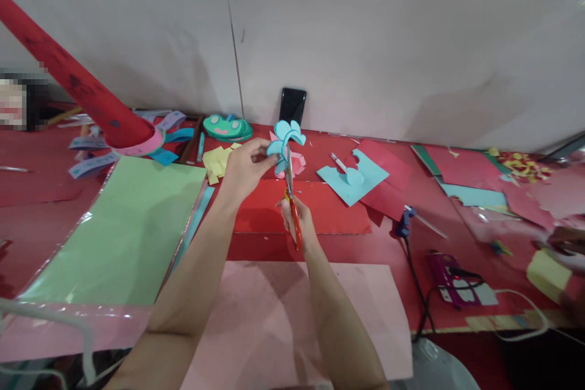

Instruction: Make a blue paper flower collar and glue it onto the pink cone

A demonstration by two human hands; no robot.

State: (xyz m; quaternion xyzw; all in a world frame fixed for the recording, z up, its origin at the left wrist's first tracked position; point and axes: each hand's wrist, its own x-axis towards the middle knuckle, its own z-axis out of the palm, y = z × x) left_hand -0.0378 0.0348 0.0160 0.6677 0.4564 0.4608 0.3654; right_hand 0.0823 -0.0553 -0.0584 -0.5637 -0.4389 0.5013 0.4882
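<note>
My left hand (249,167) pinches a light-blue paper flower cutout (275,147) by its left edge, above the table. In my right hand (299,219) is a pair of scissors (295,222) with red handles, its blades pointing up and lying against the flower. Whether the blades are parted cannot be made out. Behind the flower lies a pink paper flower (297,163), partly hidden. Below my hands is a red sheet (260,213). To the right, a light-blue paper with a cut-out edge (351,192) rests on red paper (388,164).
A black phone (293,103) leans at the wall. Green frog-face cutouts (223,128) and yellow paper pieces (216,161) lie left; a green sheet (123,225) and a red paper cone (86,85) are further left. A glue gun (404,221) and a purple power strip (450,280) with cables sit right.
</note>
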